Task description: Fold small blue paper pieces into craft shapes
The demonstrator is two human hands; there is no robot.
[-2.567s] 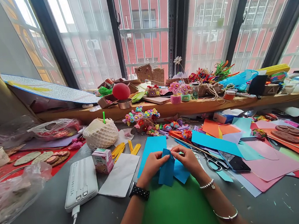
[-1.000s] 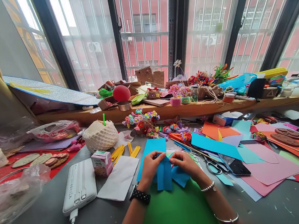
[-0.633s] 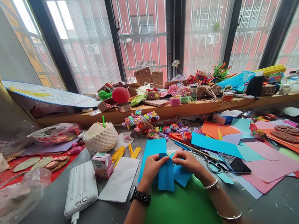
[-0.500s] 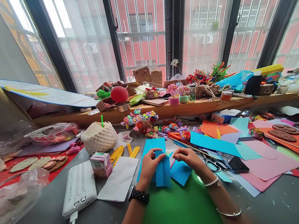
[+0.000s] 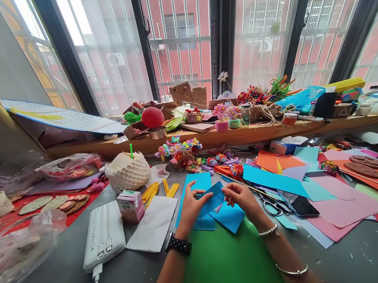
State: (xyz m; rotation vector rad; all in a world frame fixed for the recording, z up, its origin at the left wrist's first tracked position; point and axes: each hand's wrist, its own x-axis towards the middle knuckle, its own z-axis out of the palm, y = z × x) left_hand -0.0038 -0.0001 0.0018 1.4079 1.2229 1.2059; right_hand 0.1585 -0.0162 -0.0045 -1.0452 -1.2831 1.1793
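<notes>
A small creased piece of blue paper (image 5: 211, 198) is held up between my two hands. My left hand (image 5: 193, 207) grips its left side, thumb in front and fingers partly spread behind. At the right edge, my right hand (image 5: 238, 198) pinches the paper between thumb and fingertips. Beneath my left hand lies a larger blue sheet (image 5: 196, 180). Under my right hand sits another blue piece (image 5: 230, 220), at an angle on a green rounded surface (image 5: 229, 263).
Scissors (image 5: 273, 207) and a phone (image 5: 298, 203) lie to the right, near coloured paper sheets (image 5: 348, 214). On the left are a white power bank (image 5: 103, 236), a small drink carton (image 5: 131, 206), a white napkin (image 5: 153, 224) and a netted coconut (image 5: 129, 172).
The small blue paper has turned from upright to slanting up to the right. My right hand has come to its right edge, and my left fingers have spread more.
</notes>
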